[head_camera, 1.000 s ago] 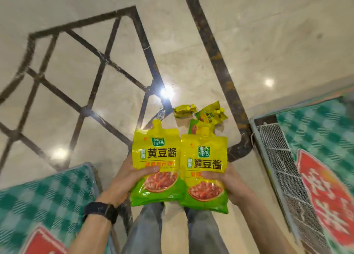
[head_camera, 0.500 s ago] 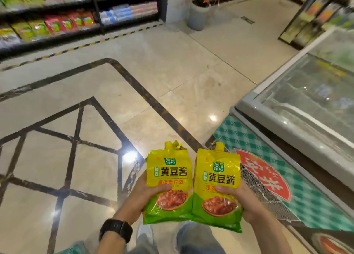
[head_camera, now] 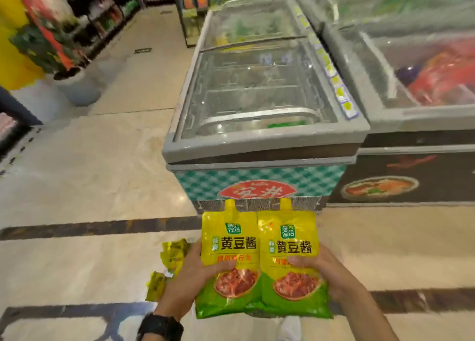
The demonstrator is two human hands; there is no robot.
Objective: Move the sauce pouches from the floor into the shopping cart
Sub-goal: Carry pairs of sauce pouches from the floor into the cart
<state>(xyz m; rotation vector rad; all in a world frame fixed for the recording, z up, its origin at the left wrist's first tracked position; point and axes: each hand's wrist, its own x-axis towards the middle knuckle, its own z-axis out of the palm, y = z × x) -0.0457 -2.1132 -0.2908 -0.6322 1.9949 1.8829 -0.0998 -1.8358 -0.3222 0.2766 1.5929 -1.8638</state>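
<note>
Both held pouches had risen away from the floor [head_camera: 77, 186] to face a freezer [head_camera: 257, 96]. Left hand [head_camera: 190, 284] clasped one pouch [head_camera: 231, 237], right hand [head_camera: 334, 276] a second pouch [head_camera: 293, 237]. Spare pouches [head_camera: 174, 253] lay on the floor; no cart showed, so delivery seemingly remained.

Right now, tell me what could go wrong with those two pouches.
The left hand and right hand each hold one pouch by its lower half only, so the left pouch or right pouch might slip. The loose pouches on the floor close by could get stepped on.
</note>
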